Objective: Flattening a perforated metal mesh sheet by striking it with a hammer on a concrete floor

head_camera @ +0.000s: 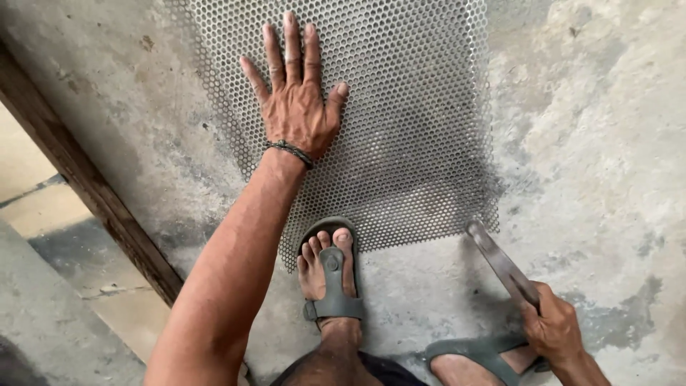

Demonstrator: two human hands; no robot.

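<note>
A perforated metal sheet with small round holes lies flat on the concrete floor. My left hand presses palm-down on it, fingers spread, a dark cord bracelet at the wrist. My left foot in a grey sandal stands on the sheet's near edge. My right hand grips the handle of a flat, dark metal tool, whose blade points up toward the sheet's near right corner, just short of it.
A dark wooden beam runs diagonally along the left, with tiled floor beyond it. My other sandalled foot rests at the bottom edge. Stained grey concrete stretches to the right of the sheet.
</note>
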